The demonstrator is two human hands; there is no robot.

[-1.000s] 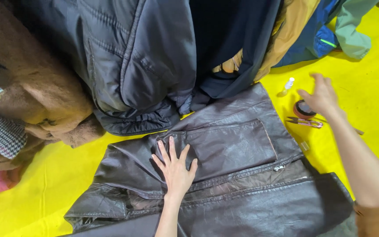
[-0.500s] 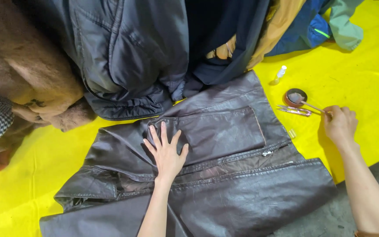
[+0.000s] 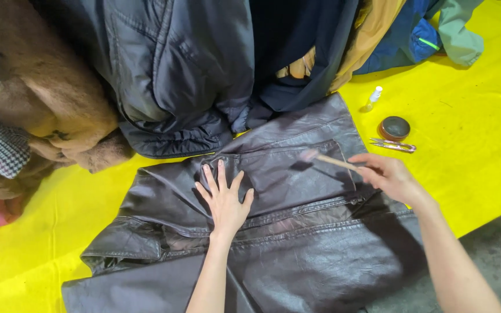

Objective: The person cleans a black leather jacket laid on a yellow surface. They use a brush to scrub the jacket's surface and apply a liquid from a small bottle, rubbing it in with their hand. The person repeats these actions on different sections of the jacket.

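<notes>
Now the right hand (image 3: 391, 177), which was out by the small round dark tin (image 3: 395, 127) near the yellow desk's (image 3: 482, 156) right edge, pinches a thin wooden brush (image 3: 329, 160) over the dark brown leather jacket (image 3: 297, 232) lying mid-desk, its pocket pinned by the left hand (image 3: 226, 203) with fingers spread flat.

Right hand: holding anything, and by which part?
Yes. The right hand grips a small brush by its handle end; the bristle tip is over the leather jacket. The left hand holds nothing, flat on it.
</notes>
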